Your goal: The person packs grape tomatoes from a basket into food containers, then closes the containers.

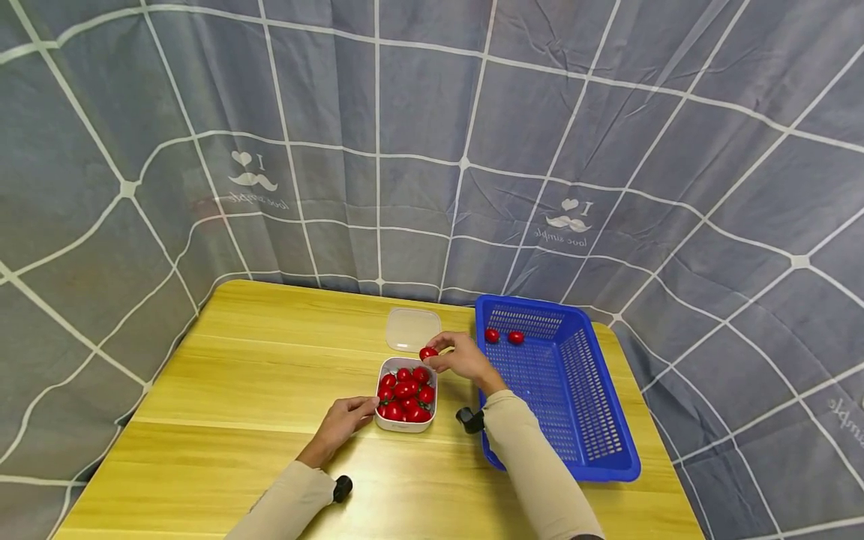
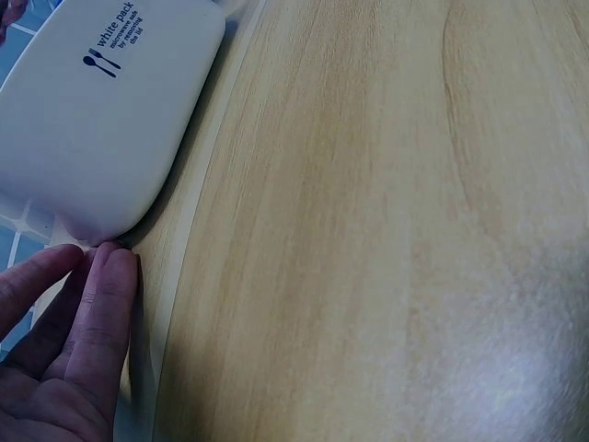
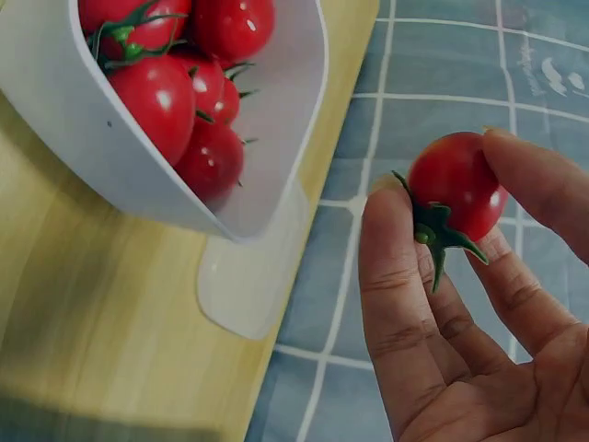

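My right hand [image 1: 466,357] pinches a cherry tomato [image 3: 460,189] between thumb and fingers, its green stem cap showing in the right wrist view. The hand is just beyond the far right corner of a white food box [image 1: 403,427]. Several red cherry tomatoes [image 1: 406,390] fill much of this box, some with green caps. My left hand [image 1: 343,421] rests on the table at the box's left side. In the left wrist view its fingers [image 2: 112,290] are fairly straight, with the tips right at the box's corner.
A blue plastic basket [image 1: 610,397] stands on the right under my right forearm, with two red tomatoes [image 1: 503,337] near its far end. Behind the box lies a translucent lid [image 1: 413,328]. A grey checked curtain [image 1: 418,187] hangs behind the wooden table [image 1: 256,360].
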`<state>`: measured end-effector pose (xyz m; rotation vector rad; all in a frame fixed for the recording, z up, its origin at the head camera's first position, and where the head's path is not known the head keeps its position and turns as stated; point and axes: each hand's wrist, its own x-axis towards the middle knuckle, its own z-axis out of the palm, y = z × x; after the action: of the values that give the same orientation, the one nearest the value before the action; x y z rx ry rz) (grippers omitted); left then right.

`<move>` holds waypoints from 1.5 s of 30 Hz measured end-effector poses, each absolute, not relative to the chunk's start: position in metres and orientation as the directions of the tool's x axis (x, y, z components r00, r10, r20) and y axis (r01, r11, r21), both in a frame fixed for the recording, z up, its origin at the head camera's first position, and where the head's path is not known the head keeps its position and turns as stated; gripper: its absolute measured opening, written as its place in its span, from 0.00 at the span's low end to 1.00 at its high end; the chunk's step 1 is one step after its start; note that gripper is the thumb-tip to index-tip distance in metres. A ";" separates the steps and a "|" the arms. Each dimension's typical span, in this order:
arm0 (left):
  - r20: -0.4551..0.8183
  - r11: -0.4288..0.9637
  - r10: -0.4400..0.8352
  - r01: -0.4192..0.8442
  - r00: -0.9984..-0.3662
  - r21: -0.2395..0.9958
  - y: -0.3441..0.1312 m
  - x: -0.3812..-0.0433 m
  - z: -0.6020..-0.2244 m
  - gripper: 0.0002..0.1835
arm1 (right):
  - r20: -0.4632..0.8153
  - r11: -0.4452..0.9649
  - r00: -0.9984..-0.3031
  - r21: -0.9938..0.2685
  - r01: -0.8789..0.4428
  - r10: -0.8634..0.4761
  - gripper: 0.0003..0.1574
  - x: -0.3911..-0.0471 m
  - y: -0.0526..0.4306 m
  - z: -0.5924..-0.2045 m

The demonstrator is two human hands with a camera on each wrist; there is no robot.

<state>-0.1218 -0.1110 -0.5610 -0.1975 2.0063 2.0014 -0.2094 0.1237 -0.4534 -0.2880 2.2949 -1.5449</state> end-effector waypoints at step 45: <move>-0.309 0.035 0.095 -0.307 -0.946 0.951 -0.110 -0.124 -0.563 0.22 | -0.279 0.445 -0.887 -0.890 0.096 -0.367 0.18 -0.211 0.096 -0.456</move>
<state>-0.1241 -0.1098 -0.5634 -0.2168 2.0288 1.9889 -0.2108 0.0957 -0.4555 -0.2281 2.2655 -1.4368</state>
